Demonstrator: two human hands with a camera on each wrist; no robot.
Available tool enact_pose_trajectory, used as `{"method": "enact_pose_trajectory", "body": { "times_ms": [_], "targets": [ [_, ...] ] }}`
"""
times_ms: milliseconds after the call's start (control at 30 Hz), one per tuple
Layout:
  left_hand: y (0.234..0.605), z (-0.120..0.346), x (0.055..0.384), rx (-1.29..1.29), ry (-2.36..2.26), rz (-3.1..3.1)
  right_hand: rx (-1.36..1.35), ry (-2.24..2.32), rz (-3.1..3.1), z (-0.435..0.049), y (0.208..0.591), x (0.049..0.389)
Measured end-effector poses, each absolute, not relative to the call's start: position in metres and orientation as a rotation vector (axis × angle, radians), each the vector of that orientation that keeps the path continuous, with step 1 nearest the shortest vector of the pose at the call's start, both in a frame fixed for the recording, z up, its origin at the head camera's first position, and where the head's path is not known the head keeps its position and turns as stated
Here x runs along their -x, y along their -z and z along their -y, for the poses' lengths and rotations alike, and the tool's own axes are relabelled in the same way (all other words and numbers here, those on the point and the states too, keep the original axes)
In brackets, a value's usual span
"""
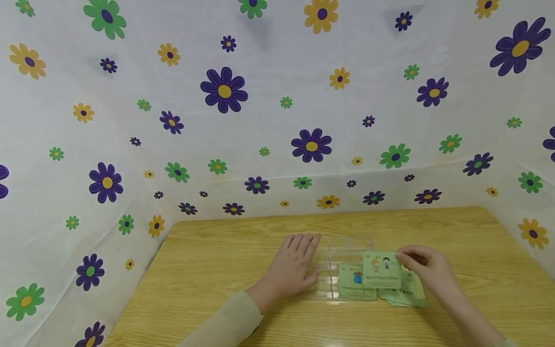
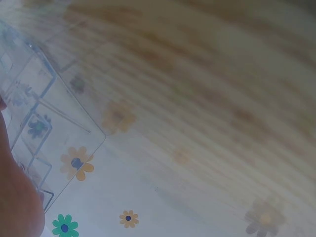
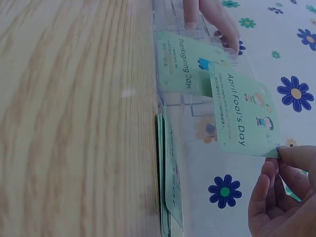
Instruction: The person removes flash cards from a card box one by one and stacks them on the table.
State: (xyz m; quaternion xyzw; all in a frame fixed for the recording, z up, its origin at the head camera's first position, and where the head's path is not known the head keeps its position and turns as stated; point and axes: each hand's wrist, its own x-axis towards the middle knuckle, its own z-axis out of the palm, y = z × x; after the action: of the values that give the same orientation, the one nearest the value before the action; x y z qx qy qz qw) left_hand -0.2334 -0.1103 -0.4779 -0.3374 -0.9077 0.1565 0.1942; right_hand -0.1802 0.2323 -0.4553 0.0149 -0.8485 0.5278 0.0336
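Note:
In the head view my right hand [image 1: 427, 265] pinches the upper right corner of a green April Fool's Day card [image 1: 381, 270]. The card is held up over the right side of a clear plastic rack [image 1: 330, 246]. A Thanksgiving Day card [image 3: 185, 64] stands in the rack's front right part, partly overlapped by the held card. My left hand [image 1: 292, 265] rests on the rack's left side, fingers stretched out. Beside the rack, below the right hand, lies a small stack of green cards with a New Year card [image 1: 405, 291] on top.
The wooden table [image 1: 208, 260] is light brown. Behind it and at both sides hangs a white cloth [image 1: 269, 125] printed with purple, green and yellow flowers. In the left wrist view the transparent rack [image 2: 64, 113] has several stepped dividers.

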Motion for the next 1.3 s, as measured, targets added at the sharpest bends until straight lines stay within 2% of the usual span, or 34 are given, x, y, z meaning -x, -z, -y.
{"method": "enact_pose_trajectory", "body": {
  "times_ms": [1300],
  "targets": [
    [0.478,0.11,0.232,0.951,-0.42,2.546,0.043,-1.611,2.621,-0.256,0.466,0.181]
  ]
}}
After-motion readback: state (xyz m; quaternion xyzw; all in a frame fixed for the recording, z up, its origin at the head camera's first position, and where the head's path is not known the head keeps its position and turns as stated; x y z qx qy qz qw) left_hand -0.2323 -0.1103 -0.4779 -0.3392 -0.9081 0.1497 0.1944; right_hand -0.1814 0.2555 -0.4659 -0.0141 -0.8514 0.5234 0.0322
